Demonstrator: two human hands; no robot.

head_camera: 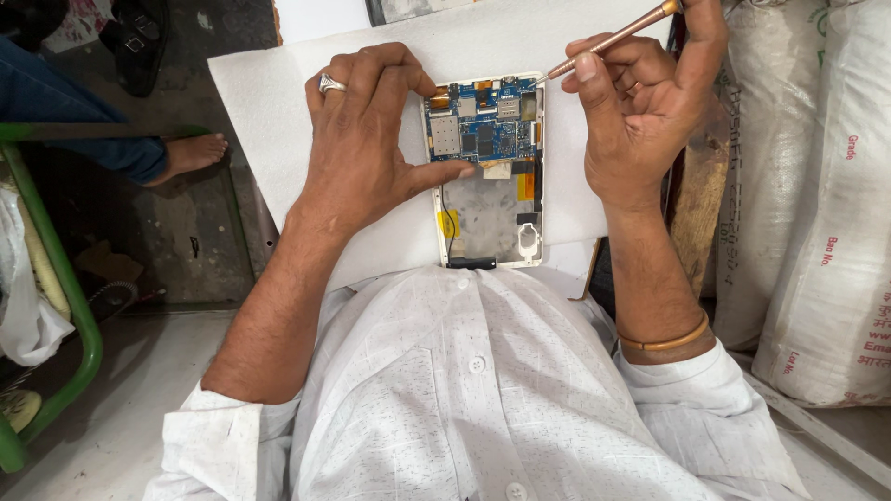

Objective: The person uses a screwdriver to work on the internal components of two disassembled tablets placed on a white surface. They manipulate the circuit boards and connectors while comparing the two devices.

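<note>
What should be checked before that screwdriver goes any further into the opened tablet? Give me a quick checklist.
1. Tablet held steady: ok, left hand presses on its left edge.
2. It lies flat on the white board: ok.
3. Screwdriver gripped firmly: ok, in the right hand.
4. Tip seated on a screw: cannot tell, too small; it meets the top right corner.
5. Circuit board uncovered: ok.
6. Left thumb clear of the tip: ok, it rests lower down.

white woven sacks [807, 204] just right of right hand | green metal frame [56, 278] well left of left hand | another person's bare foot [190, 153] left
</note>
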